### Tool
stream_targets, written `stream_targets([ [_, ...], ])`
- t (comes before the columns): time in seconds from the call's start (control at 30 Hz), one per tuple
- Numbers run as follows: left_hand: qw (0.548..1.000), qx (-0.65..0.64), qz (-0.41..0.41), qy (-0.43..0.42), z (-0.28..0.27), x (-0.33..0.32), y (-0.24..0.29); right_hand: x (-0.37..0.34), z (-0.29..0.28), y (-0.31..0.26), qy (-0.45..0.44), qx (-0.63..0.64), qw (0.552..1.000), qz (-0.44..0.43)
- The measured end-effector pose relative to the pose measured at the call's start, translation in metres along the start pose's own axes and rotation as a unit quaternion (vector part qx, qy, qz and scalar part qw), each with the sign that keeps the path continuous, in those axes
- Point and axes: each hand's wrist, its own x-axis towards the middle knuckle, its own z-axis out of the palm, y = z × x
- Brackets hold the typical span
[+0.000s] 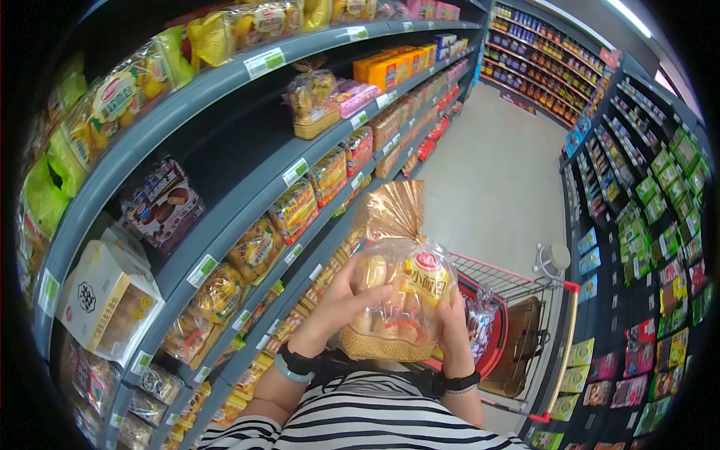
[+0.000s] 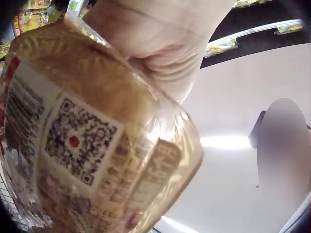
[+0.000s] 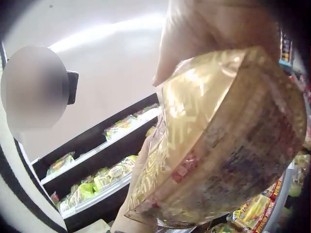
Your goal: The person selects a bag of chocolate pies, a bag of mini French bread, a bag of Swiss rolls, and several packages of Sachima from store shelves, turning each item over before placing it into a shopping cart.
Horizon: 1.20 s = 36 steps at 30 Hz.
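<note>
A clear bag of bread rolls [image 1: 401, 311] with a gathered gold top stands upright between both hands in front of the striped shirt. My left hand [image 1: 339, 309] holds its left side, thumb across the front. On the opposite side, my right hand [image 1: 451, 326] grips the bag. The left wrist view shows the bread bag's [image 2: 58, 68] gold-coloured base with a QR code and printed text, below the left hand [image 2: 155, 39]. In the right wrist view the bag [image 3: 204, 107] is tilted, and the right hand [image 3: 214, 34] lies over its far side.
Shelves [image 1: 225, 86] of packaged bread run along the left. A similar gold-based bag [image 1: 311, 101] sits on the middle shelf, and a white box [image 1: 112, 300] is lower left. A shopping cart [image 1: 555, 330] with a red basket [image 1: 491, 360] stands at my right. Snack racks [image 1: 600, 300] line the far right.
</note>
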Motion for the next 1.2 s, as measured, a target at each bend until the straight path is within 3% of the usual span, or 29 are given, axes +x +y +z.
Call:
stream_targets([
  [0.07, 0.997, 0.072, 0.038, 0.0, -0.001, -0.002, -0.002, 0.001, 0.004, -0.003, -0.006, -0.011, 1.0, -0.021],
  [0.17, 0.997, 0.058, 0.053, -0.027, 0.001, -0.006, 0.003, 0.001, 0.005, -0.002, 0.03, -0.026, 0.996, -0.076],
  [0.3, 0.989, 0.075, 0.12, -0.054, 0.003, -0.01, 0.001, 0.0, 0.0, -0.01, 0.032, 0.028, 0.998, -0.04],
  [0.43, 0.994, 0.057, 0.085, -0.033, 0.002, -0.009, 0.002, 0.002, 0.003, -0.01, 0.038, 0.006, 0.999, -0.02],
  [0.5, 0.999, -0.021, 0.046, 0.005, 0.005, -0.006, 0.006, 0.0, 0.006, -0.003, 0.027, -0.123, 0.98, -0.152],
  [0.6, 0.999, 0.01, 0.039, 0.005, 0.0, -0.009, 0.006, 0.001, 0.008, -0.001, 0.041, -0.099, 0.982, -0.158],
  [0.63, 0.999, 0.011, 0.042, 0.007, -0.001, -0.009, 0.002, 0.003, 0.009, -0.002, 0.04, -0.067, 0.987, -0.141],
  [0.7, 0.987, 0.058, 0.147, 0.012, -0.004, -0.011, -0.008, 0.01, 0.007, 0.0, 0.022, -0.068, 0.989, -0.129],
  [0.73, 0.987, 0.059, 0.148, 0.016, -0.006, -0.012, -0.008, 0.012, 0.006, 0.002, 0.008, -0.069, 0.991, -0.116],
  [0.8, 0.997, 0.008, 0.074, 0.034, -0.009, -0.014, 0.0, 0.018, 0.015, 0.004, 0.002, -0.071, 0.991, -0.11],
  [0.9, 0.996, 0.011, 0.061, 0.069, -0.022, -0.01, 0.002, 0.033, 0.024, 0.013, -0.006, -0.058, 0.996, -0.066],
  [1.13, 0.967, -0.023, 0.114, 0.225, -0.073, 0.015, 0.015, 0.092, 0.058, 0.027, -0.1, -0.118, 0.988, -0.026],
  [1.2, 0.951, -0.04, 0.168, 0.257, -0.081, 0.028, 0.028, 0.108, 0.073, 0.029, -0.126, -0.101, 0.987, -0.019],
])
